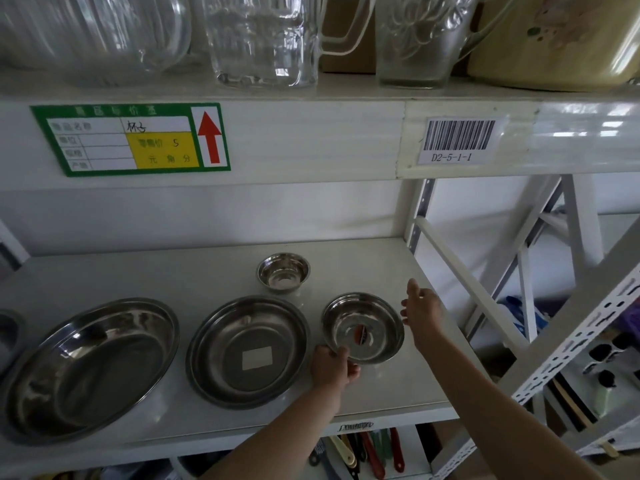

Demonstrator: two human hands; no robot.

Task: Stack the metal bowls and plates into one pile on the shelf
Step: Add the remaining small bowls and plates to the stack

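The white shelf (207,282) carries four whole metal vessels, all resting upright with openings facing up: one large plate (90,367) at the left, one medium plate (247,351) beside it, one medium bowl (363,327) to the right of that, and one small bowl (283,271) set behind, nearer the back wall. A fifth metal item (8,332) is cut off at the left frame edge and cannot be identified. The large plate appears oval, its long axis running from front-left to back-right. The medium plate contains one white rectangular label on its floor; the medium bowl contains one red-and-dark sticker at its centre; the small bowl and large plate hold nothing. The left hand (332,367) grips the near-left rim of the medium bowl, fingers curled over the edge. The right hand (420,310) is beside the bowl's right rim with fingers extended and relaxed; contact cannot be confirmed. On the shelf above stand three glass pitchers (266,39), and its front edge bears one green price tag (131,140) and one barcode label (459,140).
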